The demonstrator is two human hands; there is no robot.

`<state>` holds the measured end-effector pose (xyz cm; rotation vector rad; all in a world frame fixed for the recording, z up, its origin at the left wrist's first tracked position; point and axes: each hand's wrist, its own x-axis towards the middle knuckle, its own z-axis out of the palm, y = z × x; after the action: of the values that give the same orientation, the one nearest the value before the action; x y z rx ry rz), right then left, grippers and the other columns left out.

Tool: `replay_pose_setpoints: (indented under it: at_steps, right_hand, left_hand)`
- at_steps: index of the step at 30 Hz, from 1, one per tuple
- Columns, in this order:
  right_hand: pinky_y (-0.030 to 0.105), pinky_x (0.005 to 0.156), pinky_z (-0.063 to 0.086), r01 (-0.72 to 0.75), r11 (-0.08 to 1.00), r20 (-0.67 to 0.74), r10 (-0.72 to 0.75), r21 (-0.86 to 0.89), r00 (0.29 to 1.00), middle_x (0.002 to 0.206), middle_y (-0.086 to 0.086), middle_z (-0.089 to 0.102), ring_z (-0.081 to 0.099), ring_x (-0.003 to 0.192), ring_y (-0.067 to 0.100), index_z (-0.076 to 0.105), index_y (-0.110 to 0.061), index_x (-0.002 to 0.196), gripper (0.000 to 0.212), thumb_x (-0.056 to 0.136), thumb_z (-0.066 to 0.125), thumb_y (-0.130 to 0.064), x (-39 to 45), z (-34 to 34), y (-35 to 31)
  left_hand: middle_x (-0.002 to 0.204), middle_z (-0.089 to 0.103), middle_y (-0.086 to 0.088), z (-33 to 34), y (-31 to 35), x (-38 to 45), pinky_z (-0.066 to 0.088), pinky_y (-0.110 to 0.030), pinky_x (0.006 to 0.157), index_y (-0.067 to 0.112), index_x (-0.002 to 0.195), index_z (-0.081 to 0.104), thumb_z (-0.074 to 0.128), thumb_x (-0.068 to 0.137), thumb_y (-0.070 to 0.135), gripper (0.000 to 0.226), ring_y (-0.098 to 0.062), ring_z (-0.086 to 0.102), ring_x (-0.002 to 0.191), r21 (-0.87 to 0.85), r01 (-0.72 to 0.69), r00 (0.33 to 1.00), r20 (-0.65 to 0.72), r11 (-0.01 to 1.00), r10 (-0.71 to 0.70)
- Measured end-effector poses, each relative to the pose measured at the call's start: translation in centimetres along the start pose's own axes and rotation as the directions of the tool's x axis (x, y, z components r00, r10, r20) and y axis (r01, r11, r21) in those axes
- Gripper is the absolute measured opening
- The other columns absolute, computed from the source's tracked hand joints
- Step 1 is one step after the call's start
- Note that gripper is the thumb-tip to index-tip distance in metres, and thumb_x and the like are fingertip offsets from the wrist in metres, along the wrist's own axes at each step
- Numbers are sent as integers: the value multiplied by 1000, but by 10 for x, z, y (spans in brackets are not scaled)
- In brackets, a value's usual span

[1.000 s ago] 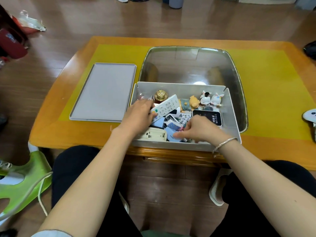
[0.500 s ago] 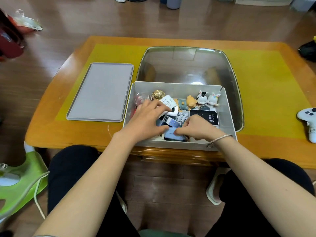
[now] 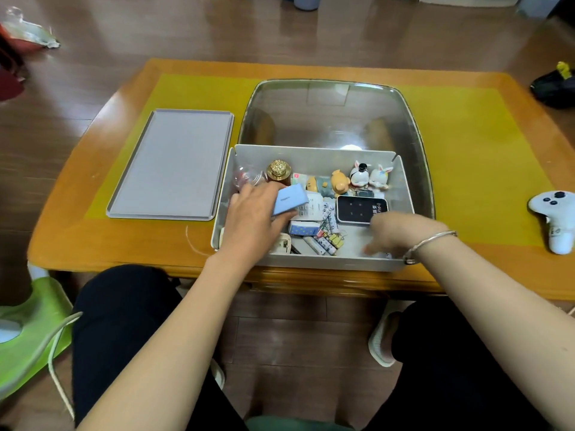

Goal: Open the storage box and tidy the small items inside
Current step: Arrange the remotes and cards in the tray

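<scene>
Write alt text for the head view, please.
Seen from above, a person's left hand holds a blue case inside an open grey storage box of batteries and figurines, while the right hand reaches in. The lid lies left of the box.

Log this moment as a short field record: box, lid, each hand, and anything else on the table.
box: grey storage box, open, at the table's near edge
lid: grey lid, flat on the table left of the box
left hand: left hand holds a light blue box inside the storage box
right hand: right hand reaches into the near right corner; grip blurred
other: white game controller at far right
</scene>
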<state>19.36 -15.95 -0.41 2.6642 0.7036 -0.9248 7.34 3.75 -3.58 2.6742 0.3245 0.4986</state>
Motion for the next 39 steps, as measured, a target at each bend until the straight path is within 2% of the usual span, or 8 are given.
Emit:
replay_pose_setpoints:
  at_steps: [3,6,9,15,19,23,32,39]
  right_hand:
    - [29,74,45,10,996,87,-2,-92,996,115,9,62,58,93,25,58,-7,114,36,87,62,-31,4,2,-7]
    - [24,65,46,96,993,89,-102,71,991,114,7,60,57,83,19,58,-12,114,31,84,62,-19,8,7,-6]
    - [24,71,41,223,957,-51,-217,185,975,113,5,59,51,85,17,56,-16,117,39,79,68,-19,13,17,-11]
    - [30,71,39,252,922,-229,-188,293,955,110,12,59,46,87,21,41,-12,116,67,68,81,-34,24,30,-28]
    - [32,64,35,283,923,-289,-206,259,935,98,16,51,44,81,24,30,-6,121,80,66,82,-33,26,33,-45]
    - [31,60,35,289,943,-302,-230,167,925,99,19,50,47,73,29,31,-7,120,67,73,77,-22,26,33,-53]
    - [39,78,46,269,959,-305,-229,94,924,114,21,47,55,95,41,33,-17,132,66,81,69,-38,27,34,-60]
    - [40,84,47,272,958,-313,-234,85,920,120,19,48,56,101,39,39,-19,133,62,81,70,-31,36,35,-64]
  left_hand:
    - [112,62,-4,4,-4,-5,29,-33,75,15,115,57,67,85,37,39,-26,47,99,-34,37,999,-28,999,-38]
    - [112,62,-3,8,-6,-7,29,-32,76,15,116,56,68,85,37,39,-24,48,99,-40,37,999,-32,998,-38]
    - [111,62,-3,10,-6,-7,29,-31,76,16,115,55,68,85,36,39,-22,48,99,-60,40,998,-48,997,-42]
    - [109,62,-3,11,-5,-7,32,-30,76,15,115,56,69,84,38,41,-20,48,99,-85,67,994,-79,994,-73]
    - [104,62,-6,10,-3,-8,33,-30,73,13,113,56,71,83,36,40,-22,49,95,-95,103,988,-106,990,-113]
    - [103,62,-6,9,-2,-8,34,-31,72,12,112,57,71,83,36,39,-23,50,95,-102,117,987,-96,988,-127]
    - [109,62,-8,7,-3,-7,45,-33,72,11,118,54,68,84,41,47,-23,53,98,-140,192,969,-128,971,-210]
    - [115,61,-6,10,-5,-6,42,-24,72,14,124,51,66,85,43,51,-19,52,103,-169,248,956,-118,954,-270]
